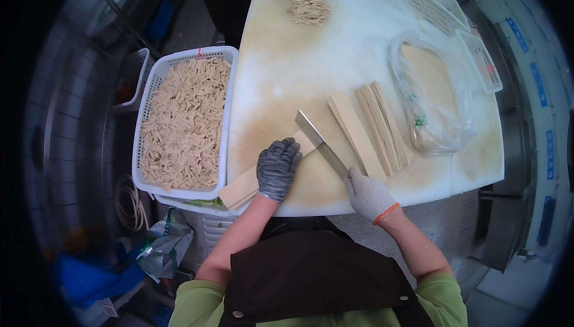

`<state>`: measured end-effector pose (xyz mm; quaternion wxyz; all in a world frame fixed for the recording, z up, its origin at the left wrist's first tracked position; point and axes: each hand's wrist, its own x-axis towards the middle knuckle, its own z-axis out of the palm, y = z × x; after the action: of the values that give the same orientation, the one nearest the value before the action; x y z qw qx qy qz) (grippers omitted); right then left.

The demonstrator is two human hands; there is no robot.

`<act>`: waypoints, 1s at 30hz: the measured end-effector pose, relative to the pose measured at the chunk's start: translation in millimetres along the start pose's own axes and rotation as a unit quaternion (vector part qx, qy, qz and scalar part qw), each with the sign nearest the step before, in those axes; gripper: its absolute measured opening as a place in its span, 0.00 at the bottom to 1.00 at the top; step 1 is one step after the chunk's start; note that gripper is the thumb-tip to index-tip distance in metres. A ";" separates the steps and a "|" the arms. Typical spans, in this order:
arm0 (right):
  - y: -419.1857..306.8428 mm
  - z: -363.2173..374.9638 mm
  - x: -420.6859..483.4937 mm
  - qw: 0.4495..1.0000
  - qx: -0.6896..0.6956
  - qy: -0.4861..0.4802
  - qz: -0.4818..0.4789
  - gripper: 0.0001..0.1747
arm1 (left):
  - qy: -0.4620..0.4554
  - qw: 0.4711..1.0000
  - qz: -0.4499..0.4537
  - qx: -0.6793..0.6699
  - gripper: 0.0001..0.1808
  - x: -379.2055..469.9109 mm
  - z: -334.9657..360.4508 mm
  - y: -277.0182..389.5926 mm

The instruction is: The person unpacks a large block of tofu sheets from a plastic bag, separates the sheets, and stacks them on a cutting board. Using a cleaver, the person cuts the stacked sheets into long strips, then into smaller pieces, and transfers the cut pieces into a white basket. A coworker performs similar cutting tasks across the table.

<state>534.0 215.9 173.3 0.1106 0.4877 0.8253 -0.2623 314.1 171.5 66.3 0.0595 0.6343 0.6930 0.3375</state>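
My left hand [278, 167], in a dark grey knit glove, presses down with curled fingers on a short stack of beige sheet strips [240, 188], which look like dried tofu. The strips lie slantwise near the front edge of the white board, and their far end shows past my fingertips. My right hand [368, 196], in a white knit glove with an orange cuff, grips the handle of a cleaver [329, 154]. Its blade crosses the strips' far end, just right of my left fingers. Right of the blade lie a flat stack of wide strips [356, 132] and a thicker bundle on edge [383, 125].
A white plastic basket [231, 84] full of short cut strips [186, 120] stands at the board's left. On the right is a clear plastic bag [448, 134] of uncut sheets, with white baskets [480, 60] behind. Cut pieces [309, 6] lie at the far end, near a dark-clothed person [226, 4].
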 end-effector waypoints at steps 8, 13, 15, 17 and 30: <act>-4.3 28.2 44.6 0.999 0.018 0.025 -0.016 0.14 | -0.008 1.000 -0.002 0.024 0.12 0.3 0.4 0.7; -3.7 8.4 13.5 0.998 0.042 0.038 -0.002 0.15 | -0.005 1.000 0.002 0.025 0.12 -2.0 -0.1 0.2; -4.3 3.8 8.0 1.000 0.020 -0.001 0.024 0.15 | -0.003 1.000 0.007 0.024 0.12 -1.2 0.2 -0.5; -6.4 6.2 12.2 1.000 0.002 -0.014 0.022 0.15 | -0.001 1.000 0.005 0.021 0.12 -0.5 0.9 -0.5; -12.0 8.6 12.9 1.000 0.010 0.004 0.014 0.16 | 0.041 0.999 -0.017 -0.019 0.10 -2.8 0.4 0.8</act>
<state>516.6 216.3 164.4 0.1062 0.5013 0.8159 -0.2677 315.5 169.0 65.5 0.0493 0.6067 0.6991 0.3752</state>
